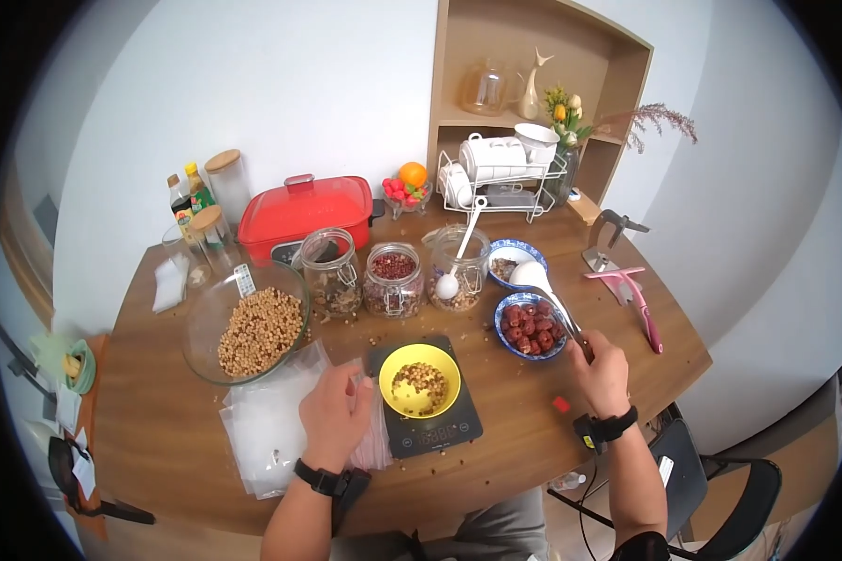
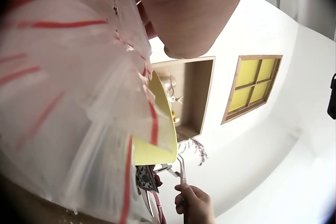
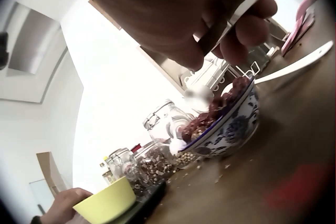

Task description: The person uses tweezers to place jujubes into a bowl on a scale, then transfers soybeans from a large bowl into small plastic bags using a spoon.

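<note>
The right hand [image 1: 601, 374] grips metal tongs [image 1: 567, 323] beside a blue-patterned bowl [image 3: 233, 132] of dark red dried fruit [image 1: 531, 327]. In the right wrist view its fingers are curled round the metal handle. Loosely bent, the left hand [image 1: 335, 416] is over clear plastic bags [image 1: 267, 435], just left of a yellow bowl [image 1: 393, 397]; whether it touches the rim I cannot tell. That bowl stands on a black scale [image 1: 458, 425] and holds some mixed grains [image 1: 421, 383]. Red-striped bags [image 2: 79, 87] fill much of the left wrist view.
A glass bowl of beige beans [image 1: 257, 337] stands at the left. Behind are several glass jars [image 1: 393, 280], a red cooker [image 1: 304, 210] and a dish rack [image 1: 500, 192]. A second blue bowl [image 1: 538, 254] holds a white spoon. Pink peelers [image 1: 641, 304] lie at the right.
</note>
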Action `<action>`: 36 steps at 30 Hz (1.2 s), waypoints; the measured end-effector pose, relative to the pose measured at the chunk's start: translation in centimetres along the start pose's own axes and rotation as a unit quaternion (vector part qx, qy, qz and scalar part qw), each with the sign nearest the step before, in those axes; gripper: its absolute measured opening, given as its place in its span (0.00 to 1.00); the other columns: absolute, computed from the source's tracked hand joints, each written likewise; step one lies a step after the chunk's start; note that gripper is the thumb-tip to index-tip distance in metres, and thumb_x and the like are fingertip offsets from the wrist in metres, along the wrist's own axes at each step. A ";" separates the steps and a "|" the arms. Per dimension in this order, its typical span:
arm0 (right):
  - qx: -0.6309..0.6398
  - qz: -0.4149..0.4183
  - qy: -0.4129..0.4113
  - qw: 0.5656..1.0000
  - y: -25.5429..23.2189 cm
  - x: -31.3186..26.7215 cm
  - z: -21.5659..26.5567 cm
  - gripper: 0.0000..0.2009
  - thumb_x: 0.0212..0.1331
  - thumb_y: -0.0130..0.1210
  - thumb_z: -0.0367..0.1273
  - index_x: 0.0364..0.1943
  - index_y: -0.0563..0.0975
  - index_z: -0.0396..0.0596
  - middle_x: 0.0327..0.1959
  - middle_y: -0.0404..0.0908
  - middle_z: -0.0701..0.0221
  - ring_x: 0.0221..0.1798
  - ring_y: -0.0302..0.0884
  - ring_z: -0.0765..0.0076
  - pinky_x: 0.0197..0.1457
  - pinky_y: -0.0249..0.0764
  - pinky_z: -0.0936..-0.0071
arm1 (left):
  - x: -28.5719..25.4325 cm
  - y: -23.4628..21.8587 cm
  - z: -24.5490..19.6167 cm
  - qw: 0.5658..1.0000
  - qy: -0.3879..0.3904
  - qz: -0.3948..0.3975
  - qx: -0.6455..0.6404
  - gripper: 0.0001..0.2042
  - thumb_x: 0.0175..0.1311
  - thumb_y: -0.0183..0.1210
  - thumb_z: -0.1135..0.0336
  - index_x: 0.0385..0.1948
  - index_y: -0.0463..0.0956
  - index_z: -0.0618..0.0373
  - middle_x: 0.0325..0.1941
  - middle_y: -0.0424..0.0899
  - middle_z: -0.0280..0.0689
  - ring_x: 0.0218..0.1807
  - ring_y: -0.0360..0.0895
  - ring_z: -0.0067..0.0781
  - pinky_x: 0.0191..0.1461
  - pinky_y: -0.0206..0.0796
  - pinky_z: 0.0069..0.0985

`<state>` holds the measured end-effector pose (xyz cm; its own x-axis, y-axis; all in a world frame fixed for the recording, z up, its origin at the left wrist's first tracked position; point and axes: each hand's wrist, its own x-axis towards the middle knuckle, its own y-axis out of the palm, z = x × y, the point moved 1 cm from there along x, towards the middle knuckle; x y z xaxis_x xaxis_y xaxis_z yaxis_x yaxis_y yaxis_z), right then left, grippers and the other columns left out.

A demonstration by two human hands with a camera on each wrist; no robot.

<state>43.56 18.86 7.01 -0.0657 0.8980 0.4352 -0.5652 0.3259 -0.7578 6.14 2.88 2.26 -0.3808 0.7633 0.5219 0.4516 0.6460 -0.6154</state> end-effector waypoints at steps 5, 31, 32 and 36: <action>0.356 0.061 0.092 0.928 2.4 -0.3 3.8 0.11 0.76 0.65 0.34 0.46 0.85 0.38 0.25 0.81 0.79 0.29 0.73 0.86 0.32 0.70 0.79 | -0.1 0.3 0.2 0.999 -0.032 0.025 -0.036 0.09 0.72 0.67 0.60 0.46 0.84 0.51 0.30 0.82 0.35 0.31 0.82 0.38 0.37 0.75 0.34; 0.430 0.079 -0.009 0.899 8.6 -3.8 4.2 0.10 0.74 0.65 0.34 0.44 0.83 0.39 0.24 0.78 0.74 0.27 0.69 0.80 0.34 0.70 0.74 | 3.4 -1.0 -1.9 0.986 -0.085 0.120 0.078 0.09 0.73 0.59 0.61 0.46 0.80 0.55 0.29 0.88 0.45 0.34 0.86 0.56 0.39 0.73 0.49; 0.426 0.075 -0.010 0.901 8.6 -3.8 4.3 0.11 0.74 0.66 0.35 0.43 0.84 0.39 0.23 0.79 0.71 0.26 0.70 0.77 0.34 0.71 0.72 | 3.4 -0.9 -2.0 0.986 -0.080 0.118 0.088 0.09 0.73 0.59 0.60 0.45 0.79 0.55 0.29 0.88 0.45 0.34 0.86 0.56 0.39 0.73 0.50; 0.421 0.082 -0.010 0.903 8.5 -3.8 4.3 0.11 0.74 0.65 0.35 0.43 0.84 0.38 0.23 0.78 0.71 0.27 0.70 0.78 0.33 0.71 0.72 | 3.6 0.0 -2.7 0.979 -0.054 0.107 0.163 0.09 0.75 0.59 0.60 0.41 0.77 0.54 0.29 0.87 0.44 0.35 0.85 0.57 0.39 0.73 0.52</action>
<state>35.42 16.93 1.00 -0.2149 0.9056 0.3658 -0.9712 -0.1586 -0.1778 6.95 5.68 5.72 -0.3967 0.8656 0.3057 0.2553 0.4239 -0.8690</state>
